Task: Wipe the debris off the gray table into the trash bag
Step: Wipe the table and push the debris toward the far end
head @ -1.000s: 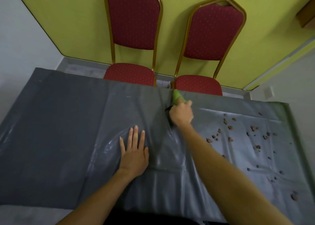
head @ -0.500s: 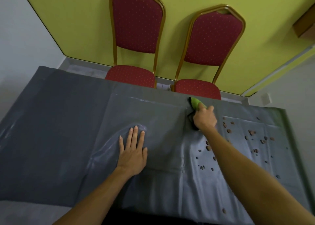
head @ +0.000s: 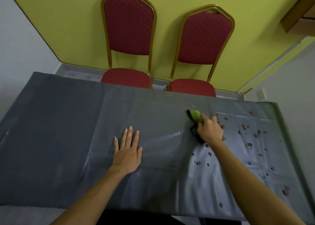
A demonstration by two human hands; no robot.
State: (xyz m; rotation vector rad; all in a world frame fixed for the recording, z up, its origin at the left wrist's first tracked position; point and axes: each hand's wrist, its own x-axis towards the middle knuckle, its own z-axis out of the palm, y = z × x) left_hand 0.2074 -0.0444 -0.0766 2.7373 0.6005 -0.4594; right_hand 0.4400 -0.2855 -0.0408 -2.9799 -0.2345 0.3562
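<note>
While the left hand (head: 127, 154) is lying flat, fingers spread, probably pinning the covering on the gray table (head: 51, 139), the right hand (head: 210, 131) is gripping a green wiper (head: 196, 115), apparently aiming it at debris (head: 245, 127) scattered at three o'clock; the trash bag is not showing.

Single cam, head-worn, wide-angle. Looks fwd and steeply down from the near long side of the gray desk (head: 51, 139), close above it. Desk fills the lower half, nearly edge to edge. Left hand (head: 127, 154) sits approx. mid-frame, right hand (head: 210, 131) further right and further out. Top half takes in the left chair (head: 128, 25), right chair (head: 204, 39) and yellow-green wall (head: 68, 20) beyond the far edge. Straight lines bow twd the corners.
</note>
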